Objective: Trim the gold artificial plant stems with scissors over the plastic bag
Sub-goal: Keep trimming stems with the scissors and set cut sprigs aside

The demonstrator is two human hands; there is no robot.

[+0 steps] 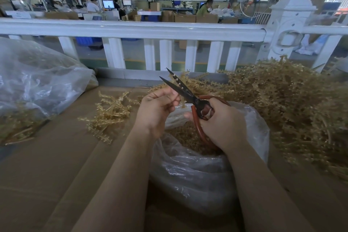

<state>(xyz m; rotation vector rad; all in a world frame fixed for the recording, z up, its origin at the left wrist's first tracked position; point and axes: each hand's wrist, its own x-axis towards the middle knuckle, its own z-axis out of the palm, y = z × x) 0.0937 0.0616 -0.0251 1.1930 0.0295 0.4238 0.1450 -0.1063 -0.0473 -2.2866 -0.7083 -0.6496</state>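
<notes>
One gold stem [178, 83] pinched by left fingers [169, 96], between open scissors [185, 93] blades

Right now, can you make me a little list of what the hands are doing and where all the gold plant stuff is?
left hand: left hand pinches a gold stem
right hand: right hand grips the scissors by their red handles
scissor blades: open, with the stem between them
under the hands: clear plastic bag holding gold bits
big pile: gold stems heaped on the right
small pile: loose stems on the cardboard, left of the hands
far left: another plastic bag
behind: white railing
</notes>
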